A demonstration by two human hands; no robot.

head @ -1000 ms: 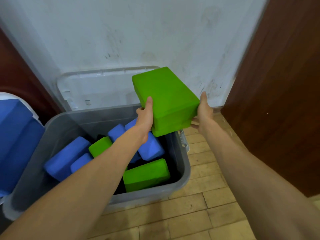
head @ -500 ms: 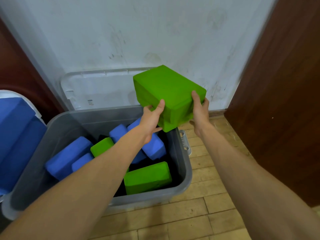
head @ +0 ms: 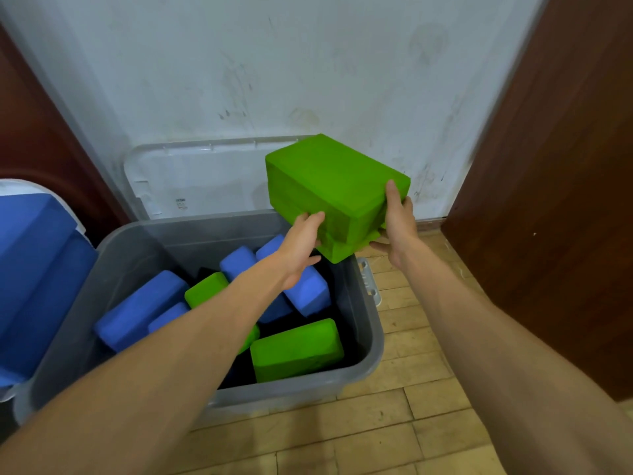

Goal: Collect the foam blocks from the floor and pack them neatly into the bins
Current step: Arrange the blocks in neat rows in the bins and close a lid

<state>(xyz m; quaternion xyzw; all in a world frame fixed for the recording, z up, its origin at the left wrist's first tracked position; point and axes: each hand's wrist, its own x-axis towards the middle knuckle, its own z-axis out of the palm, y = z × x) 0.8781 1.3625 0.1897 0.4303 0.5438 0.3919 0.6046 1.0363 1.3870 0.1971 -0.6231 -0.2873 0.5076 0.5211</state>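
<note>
The stacked pair of green foam blocks (head: 334, 186) hangs over the grey bin's (head: 375, 351) 1 o'clock corner, grasped by the left hand (head: 303, 236) at its near-left edge and the right hand (head: 397, 217) at its right end, thumb on top; a second ago the palms pressed flat on the ends, now they have curled round, likely readying to lower it in. Room is tight: blue blocks (head: 140, 310) and a green block (head: 296, 349) lie jumbled inside, the only dark gap by the 3 o'clock wall, with the leaning lid (head: 205, 176) at 12, a door (head: 565, 200) at 3, a second bin (head: 34, 183) at 9
</note>
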